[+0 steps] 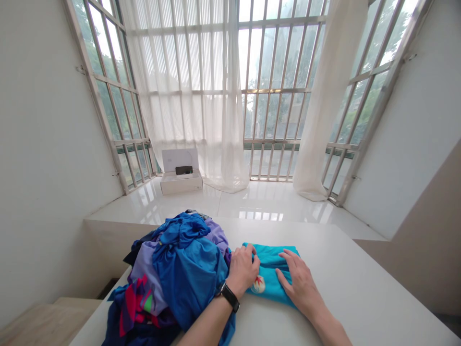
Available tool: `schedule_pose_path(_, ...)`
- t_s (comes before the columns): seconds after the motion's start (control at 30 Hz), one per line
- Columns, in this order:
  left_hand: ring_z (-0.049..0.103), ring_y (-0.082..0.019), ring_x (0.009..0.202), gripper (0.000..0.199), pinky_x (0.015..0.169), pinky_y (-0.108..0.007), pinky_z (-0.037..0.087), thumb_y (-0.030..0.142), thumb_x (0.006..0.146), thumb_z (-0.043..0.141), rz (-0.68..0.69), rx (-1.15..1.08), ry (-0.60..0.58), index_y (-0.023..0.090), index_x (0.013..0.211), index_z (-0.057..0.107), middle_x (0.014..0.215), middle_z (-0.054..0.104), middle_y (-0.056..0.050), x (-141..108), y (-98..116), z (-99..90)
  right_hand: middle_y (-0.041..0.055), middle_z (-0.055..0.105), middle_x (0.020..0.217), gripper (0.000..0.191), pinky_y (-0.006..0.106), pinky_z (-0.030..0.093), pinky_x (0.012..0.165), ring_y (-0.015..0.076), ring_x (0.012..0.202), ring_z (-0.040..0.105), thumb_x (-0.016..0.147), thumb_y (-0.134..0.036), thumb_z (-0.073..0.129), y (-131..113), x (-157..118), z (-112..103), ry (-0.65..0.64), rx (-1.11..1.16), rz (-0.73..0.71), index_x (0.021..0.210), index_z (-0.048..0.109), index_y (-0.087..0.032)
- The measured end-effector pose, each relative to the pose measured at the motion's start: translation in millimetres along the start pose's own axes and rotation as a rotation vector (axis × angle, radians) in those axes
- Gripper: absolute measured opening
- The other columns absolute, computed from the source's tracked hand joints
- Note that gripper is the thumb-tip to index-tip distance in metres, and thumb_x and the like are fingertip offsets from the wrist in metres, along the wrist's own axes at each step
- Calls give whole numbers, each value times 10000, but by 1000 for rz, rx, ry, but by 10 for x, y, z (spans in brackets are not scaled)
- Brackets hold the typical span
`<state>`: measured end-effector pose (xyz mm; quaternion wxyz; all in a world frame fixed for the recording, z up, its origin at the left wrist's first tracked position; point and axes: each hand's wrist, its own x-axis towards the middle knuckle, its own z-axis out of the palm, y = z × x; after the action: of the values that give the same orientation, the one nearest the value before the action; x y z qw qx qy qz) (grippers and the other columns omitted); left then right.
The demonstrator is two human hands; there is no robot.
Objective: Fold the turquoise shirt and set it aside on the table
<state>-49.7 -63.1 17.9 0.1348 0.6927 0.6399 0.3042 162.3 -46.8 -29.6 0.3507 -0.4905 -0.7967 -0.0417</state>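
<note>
While a left hand (245,270) and a right hand (299,278) rest on it, a turquoise garment (271,278) lies folded on a white table (360,288)

The left hand, a black watch (230,298) strapped at its wrist, bends its fingers down onto the garment's left end, the fingers close together; whether they pinch the fabric cannot be told. The right hand lies over the opposite end, its thumb spread away from its outstretched fingers. Between the two, creases run across the cloth, and a round pale emblem (258,284) with red markings shows near the left thumb.

Left of the garment, on the same table, a heap of clothes (194,269) rises in blue, lavender and navy, with a piece patterned in red and green (134,300) at its near left side. The left forearm (211,322) crosses in front of the blue folds.

Past the table's far edge, a glossy white sill (259,199) stretches toward a barred window (284,120), catching its light in streaks. On its left part sits a white box (182,185), lid raised, bearing a black object (184,170) too small to identify. Sheer white curtains (187,96) hang on either side of an uncovered stretch of glass, and beyond the metal bars (275,91), blurred trees (94,58) stand in daylight.
</note>
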Motion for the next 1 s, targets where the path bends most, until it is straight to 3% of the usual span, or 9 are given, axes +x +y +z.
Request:
schedule_pose_path(0.23,651,-238,938,241,888,-356,450,324,953,461,2,-267,28,232,1072,648,965,711,-48,57,-73,61,118,613,1324,200,521,498,1026,313,1259,553,934,-381,536,-77,42,-84,-45,-35,-40,959,687,-251)
schedule_pose_path(0.4,653,-189,846,254,798,-287,490,372,941,484,-29,-460,56,208,1064,635,934,713,-31,127,-120,81,76,539,1459,283,587,451,1070,350,1379,445,976,-404,490,-50,38,-96,-118,-98,-126,1105,735,-348)
schedule_pose_path(0.53,639,-183,813,289,747,-276,495,404,931,503,-59,-535,72,185,1065,637,929,706,-43,160,-145,75,53,450,1553,337,612,387,1116,376,1449,346,989,-429,451,-80,22,-101,-219,-153,-111,1205,704,-374)
schedule_pose_path(0.73,636,-182,815,181,764,-276,469,301,909,516,-105,-497,76,195,984,642,872,694,-23,144,-134,66,60,449,1562,385,570,283,1183,354,1469,311,997,-420,399,-200,-1,-82,-177,-229,-7,1096,730,-250)
schedule_pose_path(0.9,634,-181,772,149,749,-280,448,211,891,497,-119,-380,42,215,966,625,824,679,-3,125,-117,62,63,557,1473,384,558,310,1150,345,1395,424,983,-450,416,-114,0,-81,-166,-262,3,1101,702,-222)
schedule_pose_path(1.0,627,-200,796,155,775,-298,437,199,887,496,-88,-284,36,220,985,615,820,664,-12,87,-98,67,69,614,1406,328,541,327,1124,328,1332,488,972,-408,451,-76,-4,-99,-95,-279,-48,1090,698,-227)
